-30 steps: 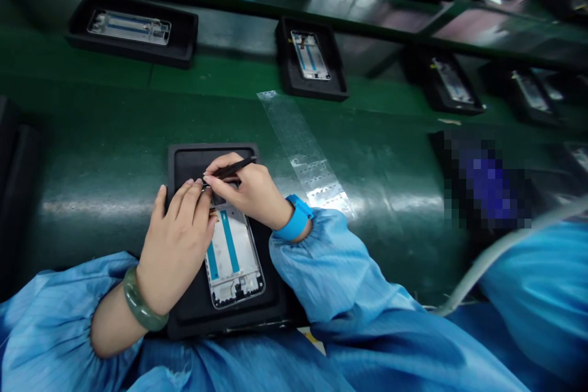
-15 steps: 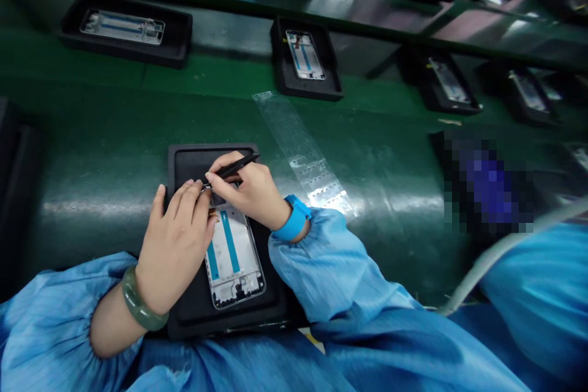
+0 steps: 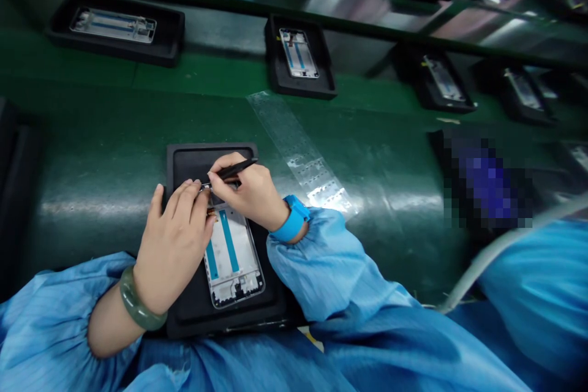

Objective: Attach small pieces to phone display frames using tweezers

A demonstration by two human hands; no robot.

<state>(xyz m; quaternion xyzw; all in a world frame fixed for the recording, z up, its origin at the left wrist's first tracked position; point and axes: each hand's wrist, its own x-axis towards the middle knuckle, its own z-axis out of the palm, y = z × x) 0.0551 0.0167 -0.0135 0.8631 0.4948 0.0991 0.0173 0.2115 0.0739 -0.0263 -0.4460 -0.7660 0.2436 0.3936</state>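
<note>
Under my flat, loosely spread left hand and just below my right hand, pinched round a slim black pen-like tool, lies the silver rectangular phone frame with blue strips.

1. The bare left hand is lying palm-down, its little finger spreading away from the others; the thumb is perhaps tucking underneath.
2. The bare right hand is pinching with thumb and forefinger, just beside the left fingertips.
3. Both forearms are angling inward, wearing loose, light-blue, gathered fabric sleeves.
</note>
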